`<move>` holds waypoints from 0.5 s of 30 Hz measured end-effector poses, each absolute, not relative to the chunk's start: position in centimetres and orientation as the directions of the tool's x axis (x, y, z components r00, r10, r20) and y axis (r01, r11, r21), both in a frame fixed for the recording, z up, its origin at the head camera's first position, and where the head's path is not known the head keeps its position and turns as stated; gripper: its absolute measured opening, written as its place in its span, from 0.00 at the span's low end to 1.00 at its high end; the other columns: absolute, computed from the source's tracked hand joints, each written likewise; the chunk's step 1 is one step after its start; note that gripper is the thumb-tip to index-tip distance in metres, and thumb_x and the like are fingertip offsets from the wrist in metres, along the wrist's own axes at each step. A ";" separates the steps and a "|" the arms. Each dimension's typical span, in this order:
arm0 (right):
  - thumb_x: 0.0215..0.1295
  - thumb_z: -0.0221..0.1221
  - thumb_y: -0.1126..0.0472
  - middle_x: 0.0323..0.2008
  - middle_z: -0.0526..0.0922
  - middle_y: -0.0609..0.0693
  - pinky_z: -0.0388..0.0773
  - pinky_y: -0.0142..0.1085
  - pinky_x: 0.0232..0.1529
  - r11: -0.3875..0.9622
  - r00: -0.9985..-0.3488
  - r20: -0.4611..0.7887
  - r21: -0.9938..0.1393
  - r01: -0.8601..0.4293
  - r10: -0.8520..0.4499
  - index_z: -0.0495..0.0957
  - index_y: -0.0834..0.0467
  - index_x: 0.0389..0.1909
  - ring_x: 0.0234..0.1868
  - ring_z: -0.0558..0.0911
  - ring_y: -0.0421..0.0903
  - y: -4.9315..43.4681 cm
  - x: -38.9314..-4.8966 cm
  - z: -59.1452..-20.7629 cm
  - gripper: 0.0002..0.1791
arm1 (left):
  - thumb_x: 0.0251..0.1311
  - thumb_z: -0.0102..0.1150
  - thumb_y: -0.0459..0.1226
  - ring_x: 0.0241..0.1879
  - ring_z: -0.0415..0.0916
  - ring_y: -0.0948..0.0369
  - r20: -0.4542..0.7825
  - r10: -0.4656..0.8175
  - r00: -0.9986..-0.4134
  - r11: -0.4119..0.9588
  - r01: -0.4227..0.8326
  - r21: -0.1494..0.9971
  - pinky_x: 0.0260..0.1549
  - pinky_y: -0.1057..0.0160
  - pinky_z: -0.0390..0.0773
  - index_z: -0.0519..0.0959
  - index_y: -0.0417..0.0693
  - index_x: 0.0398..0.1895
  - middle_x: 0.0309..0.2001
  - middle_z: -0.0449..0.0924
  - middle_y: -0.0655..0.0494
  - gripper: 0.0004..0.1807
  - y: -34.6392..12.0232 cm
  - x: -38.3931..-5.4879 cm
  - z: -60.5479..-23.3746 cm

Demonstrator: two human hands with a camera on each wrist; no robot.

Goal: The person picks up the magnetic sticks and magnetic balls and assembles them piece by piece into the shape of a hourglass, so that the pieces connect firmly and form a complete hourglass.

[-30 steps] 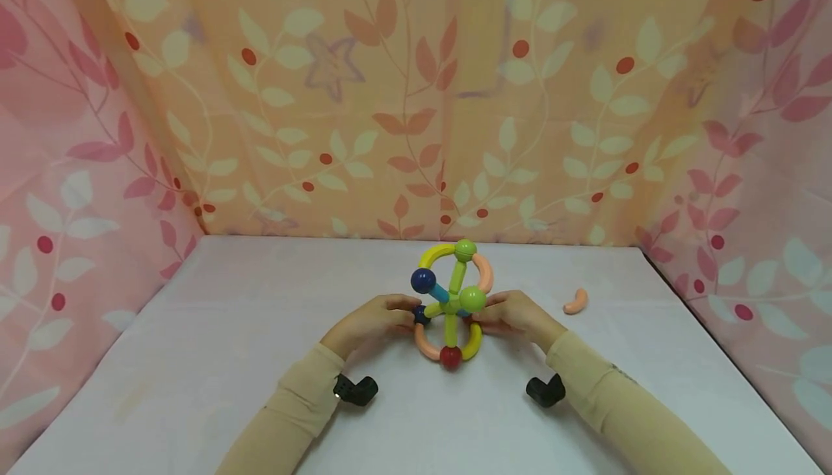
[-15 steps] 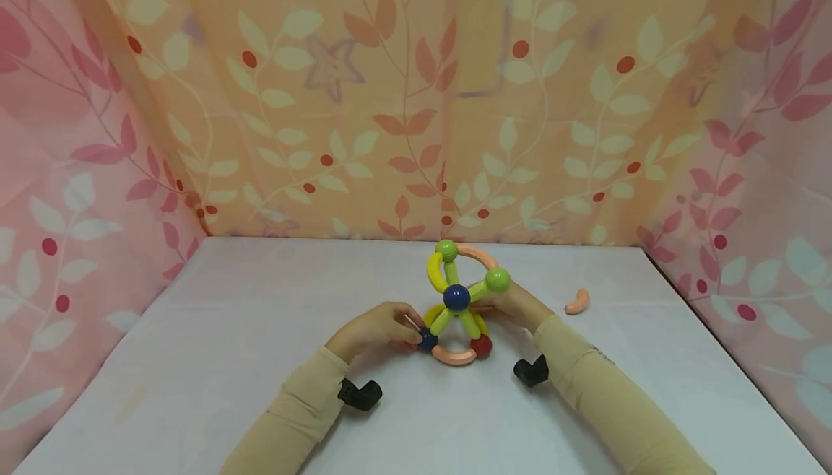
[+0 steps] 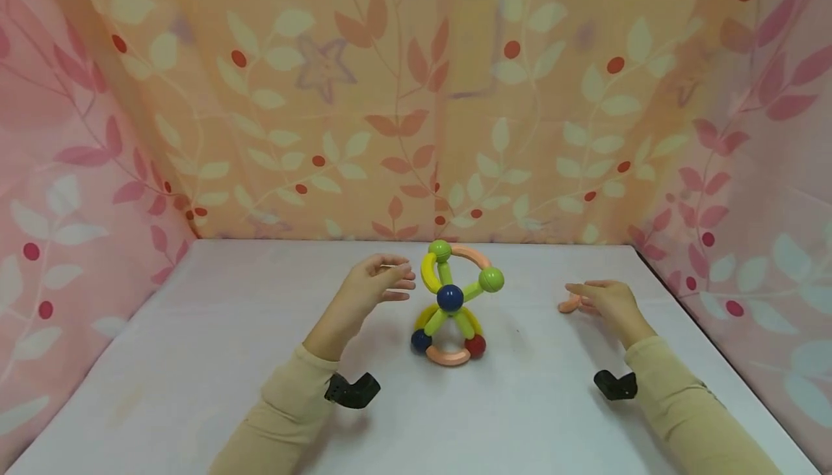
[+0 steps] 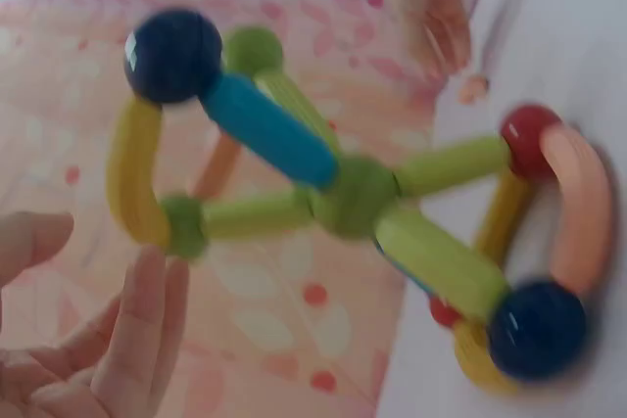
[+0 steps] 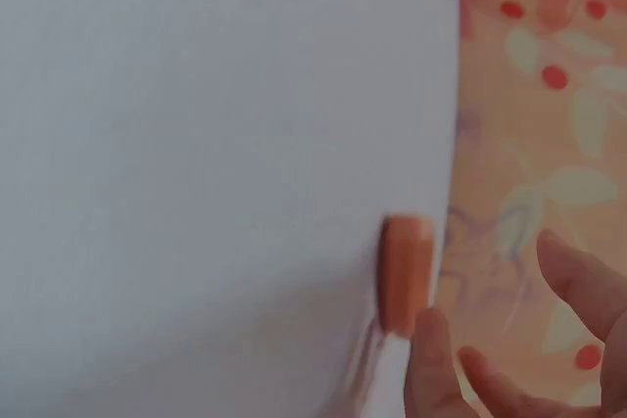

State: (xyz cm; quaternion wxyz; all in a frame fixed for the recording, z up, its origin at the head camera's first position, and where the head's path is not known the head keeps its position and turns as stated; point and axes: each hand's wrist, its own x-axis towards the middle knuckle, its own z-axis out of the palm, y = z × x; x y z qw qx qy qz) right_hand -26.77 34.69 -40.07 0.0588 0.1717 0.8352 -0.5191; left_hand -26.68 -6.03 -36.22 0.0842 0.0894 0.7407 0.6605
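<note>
A construction toy of coloured balls and sticks stands on the table, with a dark blue ball (image 3: 450, 298) facing the head camera. A green hub (image 4: 355, 197) joins its straight sticks, while yellow and peach curved sticks link the outer balls. My left hand (image 3: 370, 286) is raised at its left side, fingers extended and holding nothing. In the left wrist view those fingertips come right up to the yellow curved stick (image 4: 135, 173). Off to the right, my right hand (image 3: 614, 305) reaches over a loose peach curved stick (image 5: 406, 276), fingertips at its end and thumb apart.
A white cloth covers the table (image 3: 195, 359), with patterned curtains (image 3: 416, 99) at the back and both sides. Black wrist cameras (image 3: 353, 390) jut inward from both sleeves. The toy stands between the two hands.
Both hands have let go of the toy, which was turned and now stands alone. My left hand has lifted up, and the right has moved right to the loose curved stick.
</note>
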 end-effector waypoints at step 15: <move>0.63 0.57 0.68 0.20 0.81 0.47 0.85 0.32 0.29 0.272 -0.910 -0.344 -0.875 0.400 0.231 0.73 0.76 0.47 0.21 0.84 0.39 33.3 -28.7 -41.1 0.15 | 0.67 0.60 0.39 0.36 0.83 0.60 -0.031 0.254 -0.967 -0.027 -0.039 0.999 0.44 0.58 0.86 0.71 0.38 0.56 0.47 0.84 0.42 0.20 -3.1 -26.4 -35.4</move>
